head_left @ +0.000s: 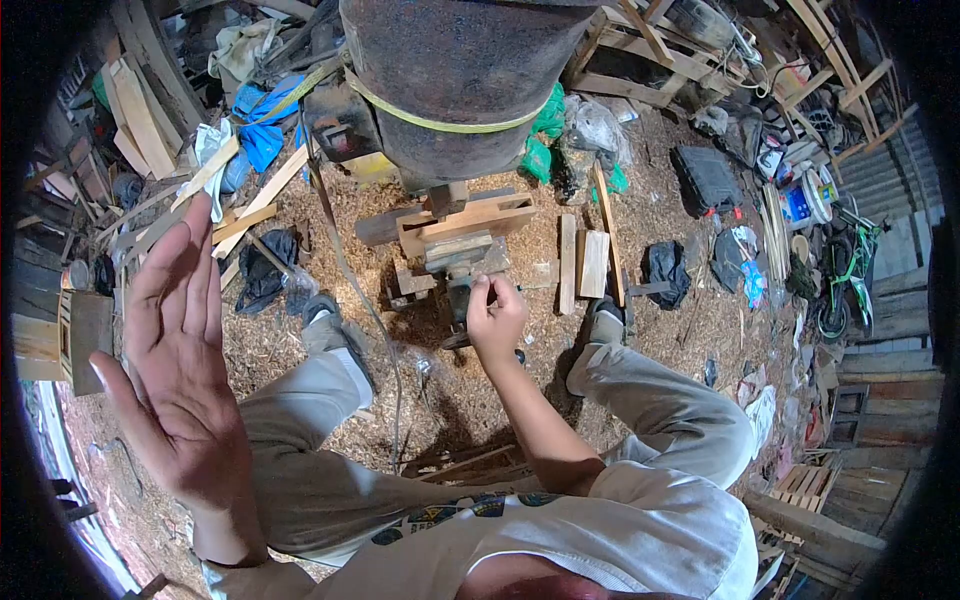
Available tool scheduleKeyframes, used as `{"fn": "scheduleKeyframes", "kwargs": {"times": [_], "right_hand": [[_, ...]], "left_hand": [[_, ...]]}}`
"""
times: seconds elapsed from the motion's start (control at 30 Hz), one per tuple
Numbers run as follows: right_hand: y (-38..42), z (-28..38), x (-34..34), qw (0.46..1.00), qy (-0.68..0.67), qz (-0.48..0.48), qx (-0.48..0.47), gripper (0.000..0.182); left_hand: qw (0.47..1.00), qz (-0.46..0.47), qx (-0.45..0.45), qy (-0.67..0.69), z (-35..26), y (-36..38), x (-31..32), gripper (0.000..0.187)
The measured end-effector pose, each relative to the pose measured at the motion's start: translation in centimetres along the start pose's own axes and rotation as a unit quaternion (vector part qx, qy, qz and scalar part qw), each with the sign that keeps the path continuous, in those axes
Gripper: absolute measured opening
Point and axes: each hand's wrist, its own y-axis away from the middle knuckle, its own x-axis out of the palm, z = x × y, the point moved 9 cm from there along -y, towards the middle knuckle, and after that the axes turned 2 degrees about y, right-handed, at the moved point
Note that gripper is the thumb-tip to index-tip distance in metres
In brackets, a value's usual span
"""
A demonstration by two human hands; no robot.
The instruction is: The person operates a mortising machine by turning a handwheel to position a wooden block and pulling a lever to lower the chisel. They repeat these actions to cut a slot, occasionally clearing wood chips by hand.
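Observation:
My left hand (185, 350) is raised at the left, palm showing and fingers stretched out, with nothing in it. In front of me, my right hand (497, 315) is closed beside a dark bench vise (460, 298); I cannot tell what, if anything, is in its fingers. Beyond that hand, a short wooden block (458, 250) sits at the vise, in front of a longer grooved wooden piece (480, 222). My feet stand on either side, on a floor covered in wood shavings.
A large dark drum (450, 70) with a yellow strap (440, 122) rises directly ahead. A cord (365, 300) hangs down left of the vise. Wood strips (592, 265) lie by my right foot. A black case (707, 180) and a green bicycle (850, 265) stand at the right.

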Motion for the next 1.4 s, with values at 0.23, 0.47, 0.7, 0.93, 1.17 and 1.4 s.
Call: {"fn": "scheduleKeyframes", "kwargs": {"times": [0.23, 0.47, 0.7, 0.93, 1.17, 1.4], "right_hand": [[0.2, 0.6, -0.4, 1.0, 0.005, -0.016, -0.019, 0.021], [0.5, 0.3, -0.5, 0.999, 0.014, -0.014, -0.035, 0.017], [0.5, 0.7, -0.8, 1.0, -0.007, -0.017, -0.017, 0.018], [0.7, 0.0, -0.6, 1.0, -0.024, -0.013, 0.01, 0.019], [0.7, -0.2, -0.7, 0.999, 0.003, 0.003, 0.039, 0.026], [0.6, -0.3, -0.7, 0.999, 0.038, -0.004, 0.026, 0.022]], "left_hand": [[0.999, 0.015, 0.002, -0.044, 0.2, -0.1, 0.4, 0.086], [0.999, 0.033, 0.008, -0.037, 0.1, -0.3, 0.7, 0.086], [0.998, 0.013, -0.006, -0.061, 0.0, -0.3, 0.5, 0.083], [0.998, 0.003, 0.0, -0.07, -0.4, -0.2, 0.9, 0.077], [0.987, -0.012, 0.017, -0.162, -1.0, 0.0, 1.0, 0.059], [0.974, 0.008, 0.128, -0.184, -0.9, -0.6, 3.5, 0.065]]}}
